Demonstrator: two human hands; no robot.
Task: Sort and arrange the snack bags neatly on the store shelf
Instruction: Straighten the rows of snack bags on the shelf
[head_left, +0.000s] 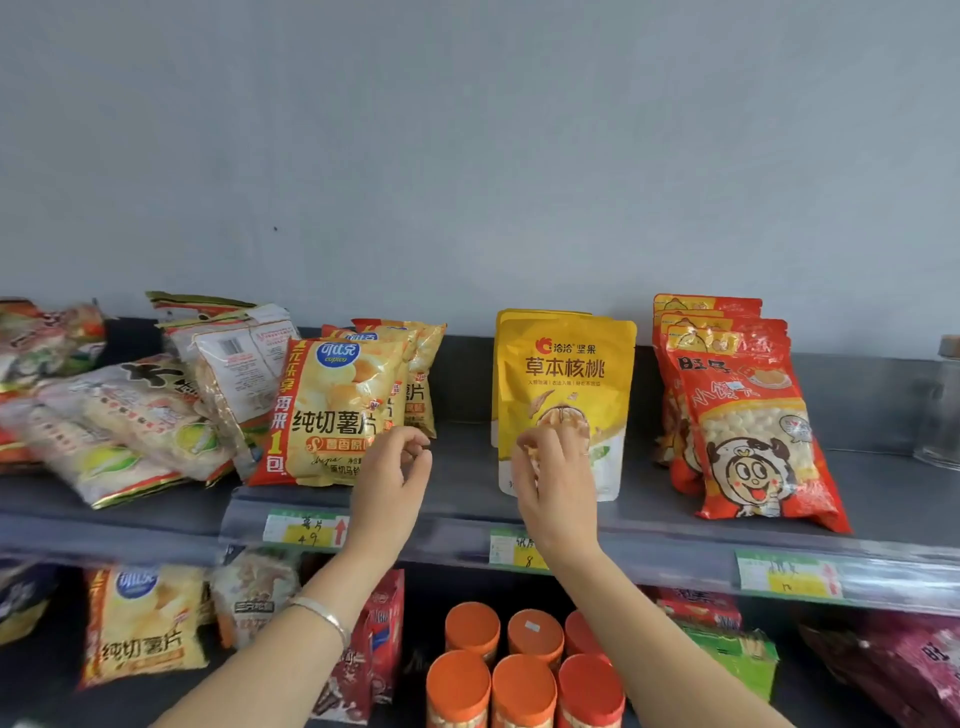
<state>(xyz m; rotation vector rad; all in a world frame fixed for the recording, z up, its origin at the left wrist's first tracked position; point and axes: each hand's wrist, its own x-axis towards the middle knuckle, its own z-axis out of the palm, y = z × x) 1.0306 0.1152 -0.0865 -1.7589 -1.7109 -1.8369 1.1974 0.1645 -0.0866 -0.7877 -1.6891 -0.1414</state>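
The right hand (556, 483) is smeared by motion and covers the lower front of the yellow walnut pouch (566, 374); I cannot tell whether its fingers grip the pouch, touch it or hang just before it. A glass jar (943, 410) is cut off at the right edge, and the heap of pale cracker bags (119, 426) on the left is blurred and runs out of view.

On the lower shelf stand orange-lidded canisters (522, 680). Handwritten price tags (306, 530) line the front rail of the upper shelf (467, 493).

The left hand (392, 483), with a silver bracelet (322, 616) on its wrist, hides the lower right corner of the front potato chip bag (332, 410); its fingers are curled toward the thumb with nothing between them.

The pouch stands upright mid-shelf, a second one just behind it. The chip bags lean in a row to its left, and red bun-snack bags (748, 415) stand to its right, well apart.
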